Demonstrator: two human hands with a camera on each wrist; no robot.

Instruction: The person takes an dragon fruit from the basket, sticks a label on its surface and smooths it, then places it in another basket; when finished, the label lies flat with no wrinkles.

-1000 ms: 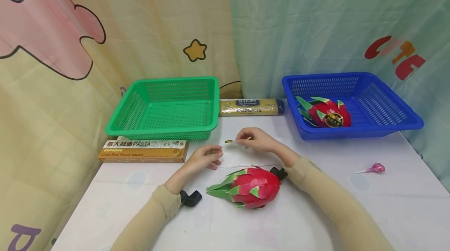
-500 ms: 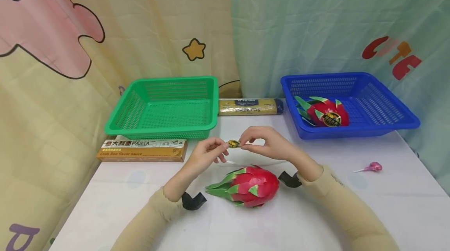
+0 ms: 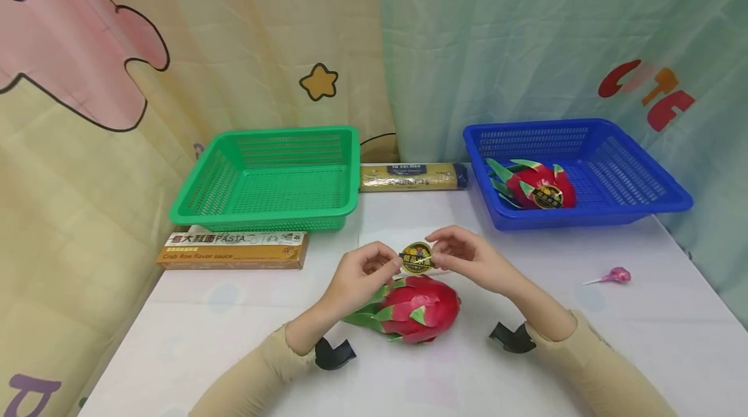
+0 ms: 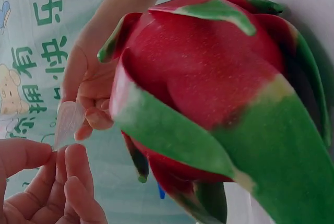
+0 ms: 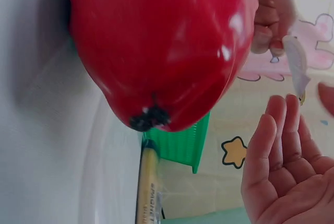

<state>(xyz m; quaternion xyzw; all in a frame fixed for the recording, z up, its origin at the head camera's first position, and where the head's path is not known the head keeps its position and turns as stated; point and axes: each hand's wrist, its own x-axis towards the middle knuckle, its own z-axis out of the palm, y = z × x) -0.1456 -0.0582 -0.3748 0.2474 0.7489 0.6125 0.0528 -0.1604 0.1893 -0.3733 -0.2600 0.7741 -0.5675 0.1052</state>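
Note:
A round black-and-gold sticker [image 3: 417, 258] faces up above the near red dragon fruit [image 3: 423, 310]. My left hand [image 3: 356, 279] pinches its left edge between thumb and finger; the pale back of the sticker [image 4: 69, 122] shows in the left wrist view. At the other edge is my right hand [image 3: 476, 262], its thumb close to or touching the sticker. In the right wrist view, the fingers [image 5: 276, 130] of that hand are fairly straight and the thumb stands apart from them. The dragon fruit lies on the table, its green leaf tips pointing left, partly behind my left hand.
A green basket [image 3: 175, 217] stands back left, with pasta boxes [image 3: 234, 251] before it. A blue basket [image 3: 660, 202] at back right holds another dragon fruit [image 3: 540, 186] bearing a similar sticker. Between them lies a spaghetti pack [image 3: 409, 176]. A pink lollipop [image 3: 618, 275] lies at right.
Both hands have come nearer the body and to the right with the sticker. The left hand has taken hold of it, its face has turned up, and the right fingers have spread from it.

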